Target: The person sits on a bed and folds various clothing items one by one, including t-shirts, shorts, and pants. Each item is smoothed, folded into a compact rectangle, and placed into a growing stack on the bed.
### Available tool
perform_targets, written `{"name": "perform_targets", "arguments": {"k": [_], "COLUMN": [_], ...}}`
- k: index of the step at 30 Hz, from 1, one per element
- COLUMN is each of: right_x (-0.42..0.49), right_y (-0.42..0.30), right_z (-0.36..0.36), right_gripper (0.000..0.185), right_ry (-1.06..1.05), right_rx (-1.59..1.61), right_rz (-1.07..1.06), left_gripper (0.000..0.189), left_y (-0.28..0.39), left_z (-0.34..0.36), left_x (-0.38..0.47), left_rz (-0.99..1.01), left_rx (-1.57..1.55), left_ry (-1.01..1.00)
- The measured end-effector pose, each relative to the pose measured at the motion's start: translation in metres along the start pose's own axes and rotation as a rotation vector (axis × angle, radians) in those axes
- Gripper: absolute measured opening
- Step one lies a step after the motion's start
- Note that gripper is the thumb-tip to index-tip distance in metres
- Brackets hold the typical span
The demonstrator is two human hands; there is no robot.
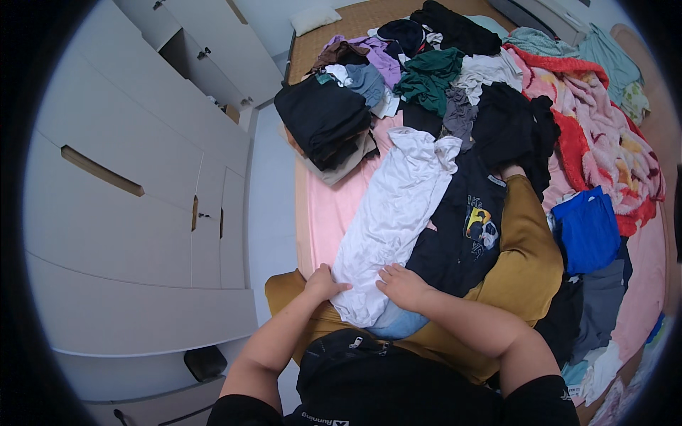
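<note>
A white garment [391,207], folded into a long strip, lies before me on the bed, its near end at my lap. My left hand [324,285] is at its near left edge, thumb resting on the cloth. Flat on the near right part of the same garment is my right hand [402,286], fingers spread. Beneath and to the right is a black garment with a yellow print [479,223]. Some light blue cloth [399,321] shows under the near end of the white one. The underside of the white garment is hidden.
Folded dark clothes [325,117] are stacked at the bed's left edge. Behind lies a loose heap with a green garment [431,77]. A red-and-pink blanket [597,128] is bunched at right, near a folded blue garment [586,229]. Pale wardrobe doors [133,229] stand at left.
</note>
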State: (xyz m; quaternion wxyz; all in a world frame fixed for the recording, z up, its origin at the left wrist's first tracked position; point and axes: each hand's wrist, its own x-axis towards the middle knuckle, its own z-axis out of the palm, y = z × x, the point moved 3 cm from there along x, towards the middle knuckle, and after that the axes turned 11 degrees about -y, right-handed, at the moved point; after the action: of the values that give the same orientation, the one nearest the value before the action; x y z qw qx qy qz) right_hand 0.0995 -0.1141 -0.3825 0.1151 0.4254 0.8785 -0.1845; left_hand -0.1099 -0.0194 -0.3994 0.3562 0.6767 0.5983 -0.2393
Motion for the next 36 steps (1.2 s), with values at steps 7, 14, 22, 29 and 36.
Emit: {"name": "perform_targets", "arguments": {"k": [7, 14, 22, 29, 36], "right_x": [0.002, -0.009, -0.03, -0.01, -0.007], "right_y": [0.017, 0.093, 0.076, 0.041, 0.054], "right_z": [0.015, 0.037, -0.005, -0.012, -0.007], "right_gripper": [0.036, 0.042, 0.056, 0.069, 0.044], "right_ry": [-0.006, 0.259, 0.516, 0.273, 0.163], "right_rx": [0.454, 2.237, 1.003, 0.119, 0.25], "right_rz": [0.034, 0.622, 0.877, 0.538, 0.473], "left_gripper": [0.04, 0.024, 0.049, 0.062, 0.04], "left_y": [-0.019, 0.037, 0.078, 0.08, 0.079], "left_z": [-0.011, -0.071, -0.052, -0.033, -0.041], "left_x": [0.01, 0.031, 0.027, 0.022, 0.029], "left_rz": [0.033, 0.464, 0.607, 0.695, 0.729], "left_rx": [-0.642, -1.565, 0.0, 0.629, 0.669], "left_ry": [-0.561, -0.294, 0.481, 0.373, 0.272]}}
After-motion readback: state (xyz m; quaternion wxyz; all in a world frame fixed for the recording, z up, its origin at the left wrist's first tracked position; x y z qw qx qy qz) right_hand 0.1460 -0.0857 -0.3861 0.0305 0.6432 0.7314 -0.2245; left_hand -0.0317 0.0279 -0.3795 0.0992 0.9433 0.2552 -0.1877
